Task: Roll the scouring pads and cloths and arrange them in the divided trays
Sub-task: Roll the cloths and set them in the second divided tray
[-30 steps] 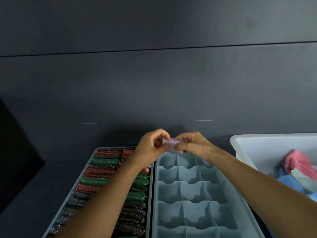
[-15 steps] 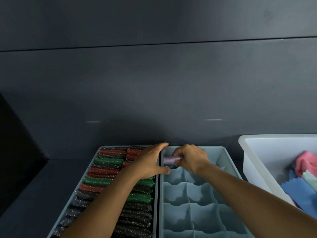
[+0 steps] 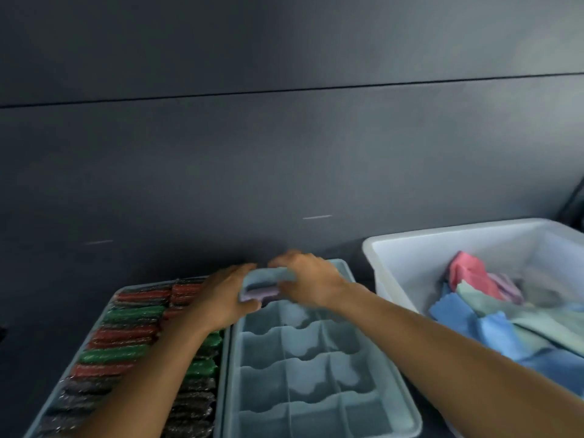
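A rolled lilac cloth [image 3: 260,292] lies in the far-left compartment of the blue-grey divided tray [image 3: 407,403], whose other compartments hold nothing. My left hand [image 3: 221,298] rests with straight fingers against the roll's left end, its thumb under the near side. My right hand [image 3: 311,282] curls its fingers over the roll's right end and presses it down into the compartment. The picture is blurred at the fingertips. To the left, a second divided tray [image 3: 123,290] is packed with rolled scouring pads [image 3: 126,336] in red, green and dark grey.
A white bin [image 3: 395,248] at the right holds loose cloths [image 3: 493,324] in blue, pink, pale green and lilac. A dark wall rises just behind the trays. Dark tabletop shows at the left of the pad tray.
Both hands brought the lilac roll down from above the tray's far end into the far-left compartment. The view has shifted a little to the left and down.
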{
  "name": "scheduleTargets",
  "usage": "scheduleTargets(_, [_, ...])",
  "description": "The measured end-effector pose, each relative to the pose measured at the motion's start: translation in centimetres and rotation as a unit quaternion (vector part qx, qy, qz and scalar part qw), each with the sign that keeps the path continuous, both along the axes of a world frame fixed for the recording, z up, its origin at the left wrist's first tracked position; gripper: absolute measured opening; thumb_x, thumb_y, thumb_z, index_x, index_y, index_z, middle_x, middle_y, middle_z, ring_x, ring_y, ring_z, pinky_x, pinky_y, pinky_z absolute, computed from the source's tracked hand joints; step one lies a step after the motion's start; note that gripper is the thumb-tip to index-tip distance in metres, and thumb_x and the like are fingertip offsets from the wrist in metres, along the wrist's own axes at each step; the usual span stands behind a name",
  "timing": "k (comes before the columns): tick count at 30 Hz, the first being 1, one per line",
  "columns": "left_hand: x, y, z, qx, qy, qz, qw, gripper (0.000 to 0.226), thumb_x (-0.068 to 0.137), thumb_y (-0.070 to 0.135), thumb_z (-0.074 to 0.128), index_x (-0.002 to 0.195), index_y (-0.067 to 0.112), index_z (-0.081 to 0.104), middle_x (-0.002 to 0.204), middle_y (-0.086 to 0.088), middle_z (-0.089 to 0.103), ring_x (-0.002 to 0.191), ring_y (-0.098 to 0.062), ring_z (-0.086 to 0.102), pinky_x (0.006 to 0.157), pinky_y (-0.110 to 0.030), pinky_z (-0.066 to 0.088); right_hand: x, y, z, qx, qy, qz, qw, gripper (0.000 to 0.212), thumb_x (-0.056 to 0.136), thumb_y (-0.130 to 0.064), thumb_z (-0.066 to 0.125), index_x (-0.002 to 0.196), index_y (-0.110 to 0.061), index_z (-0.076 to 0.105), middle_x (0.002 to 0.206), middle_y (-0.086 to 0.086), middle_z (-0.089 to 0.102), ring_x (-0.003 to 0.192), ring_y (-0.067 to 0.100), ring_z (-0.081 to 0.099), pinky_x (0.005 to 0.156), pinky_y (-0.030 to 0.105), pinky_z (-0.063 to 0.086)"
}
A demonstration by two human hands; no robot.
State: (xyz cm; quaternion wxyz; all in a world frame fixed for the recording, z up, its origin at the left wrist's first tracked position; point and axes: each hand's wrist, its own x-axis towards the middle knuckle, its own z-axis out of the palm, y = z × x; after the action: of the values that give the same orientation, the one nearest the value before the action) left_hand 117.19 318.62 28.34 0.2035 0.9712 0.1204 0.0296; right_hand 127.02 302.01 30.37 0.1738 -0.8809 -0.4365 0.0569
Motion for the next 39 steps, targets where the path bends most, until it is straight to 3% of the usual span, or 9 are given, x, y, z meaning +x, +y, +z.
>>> scheduleTargets(2, [-0.6,-0.8,0.6,-0.031,-0.040,0.024,0.998,0.076,0.078,0.045,0.072,0.144,0.017,0.043,0.143,-0.006,0.049,0.129,-0.025,0.047,0.103,-0.030,0.036,-0.2,-2.3,2.1,0.058,-0.034,-0.009,0.998,0.029,0.088,-0.034,0.057,0.116,-0.037,0.061,0.120,-0.009,0.064,0.109,0.019,0.060,0.092,0.032,0.048])
scheduleTargets(5, [2.7,-10.0,1.7,-0.056,-0.083,-0.095,0.990,0.070,0.078,0.052,0.067,0.139,0.022,0.048,0.137,0.002,0.053,0.128,-0.017,0.047,0.104,-0.026,0.035,3.2,-15.0,3.3,0.109,-0.076,-0.209,0.969,0.010,0.086,-0.032,0.056,0.085,-0.031,0.066,0.093,-0.011,0.070,0.090,0.019,0.064,0.080,0.033,0.052])
scheduleTargets(8, [3.8,-15.2,2.6,-0.081,-0.127,-0.167,0.974,0.052,0.090,0.036,0.066,0.137,0.022,0.049,0.136,0.008,0.049,0.131,-0.009,0.038,0.099,-0.008,0.022,6.0,-21.1,2.5,-0.025,0.005,-0.296,0.955,0.015,0.079,-0.026,0.052,0.069,-0.028,0.063,0.081,-0.005,0.067,0.084,0.024,0.065,0.078,0.030,0.052])
scheduleTargets(10, [4.7,-18.0,2.3,-0.086,-0.129,-0.212,0.965,0.049,0.092,0.036,0.063,0.137,0.021,0.050,0.140,0.007,0.047,0.135,-0.006,0.033,0.097,0.001,0.013,7.5,-23.6,1.0,-0.140,0.020,-0.241,0.960,0.023,0.071,-0.022,0.048,0.075,-0.035,0.066,0.089,-0.005,0.068,0.091,0.024,0.064,0.081,0.028,0.049])
scheduleTargets(14, [5.5,-21.1,1.5,-0.108,-0.089,-0.240,0.961,0.046,0.094,0.041,0.059,0.137,0.026,0.051,0.146,0.008,0.045,0.143,-0.003,0.023,0.103,-0.007,0.013,7.3,-25.6,-0.5,-0.300,-0.020,-0.163,0.940,0.055,0.080,-0.017,0.050,0.130,-0.038,0.050,0.131,-0.003,0.042,0.124,0.022,0.043,0.079,0.025,0.033])
scheduleTargets(17, [5.7,-21.2,1.3,-0.122,-0.073,-0.235,0.962,0.044,0.095,0.042,0.057,0.135,0.027,0.052,0.146,0.011,0.044,0.143,0.002,0.020,0.103,-0.009,0.014,7.3,-25.6,-0.9,-0.326,-0.019,-0.155,0.932,0.045,0.085,-0.024,0.052,0.130,-0.027,0.052,0.137,0.001,0.036,0.133,0.022,0.031,0.087,0.031,0.036])
scheduleTargets(24, [5.7,-20.9,3.5,-0.185,-0.073,-0.200,0.959,0.040,0.093,0.038,0.062,0.131,0.029,0.056,0.134,0.018,0.055,0.126,0.001,0.045,0.106,-0.019,0.034,7.3,-27.1,2.9,0.020,0.098,-0.114,0.988,0.013,0.077,-0.012,0.073,0.086,-0.020,0.069,0.084,-0.007,0.062,0.079,0.014,0.057,0.074,0.023,0.046])
scheduleTargets(31, [6.0,-22.9,9.0,-0.503,-0.100,-0.175,0.840,0.026,0.093,0.022,0.063,0.117,0.011,0.066,0.113,-0.004,0.073,0.109,-0.015,0.067,0.098,-0.026,0.049,3.0,-24.3,13.3,0.285,0.147,-0.047,0.946,0.011,0.082,0.010,0.065,0.081,0.010,0.054,0.067,0.009,0.053,0.059,0.011,0.048,0.054,0.019,0.042])
scheduleTargets(39, [5.4,-20.9,15.8,-0.583,-0.246,-0.128,0.764,0.015,0.092,0.013,0.063,0.103,0.005,0.070,0.097,-0.010,0.076,0.088,-0.022,0.073,0.083,-0.033,0.059,1.1,-20.0,17.9,0.453,0.119,-0.042,0.883,0.018,0.083,0.001,0.069,0.084,-0.011,0.055,0.063,-0.001,0.064,0.051,0.011,0.054,0.044,0.024,0.042])
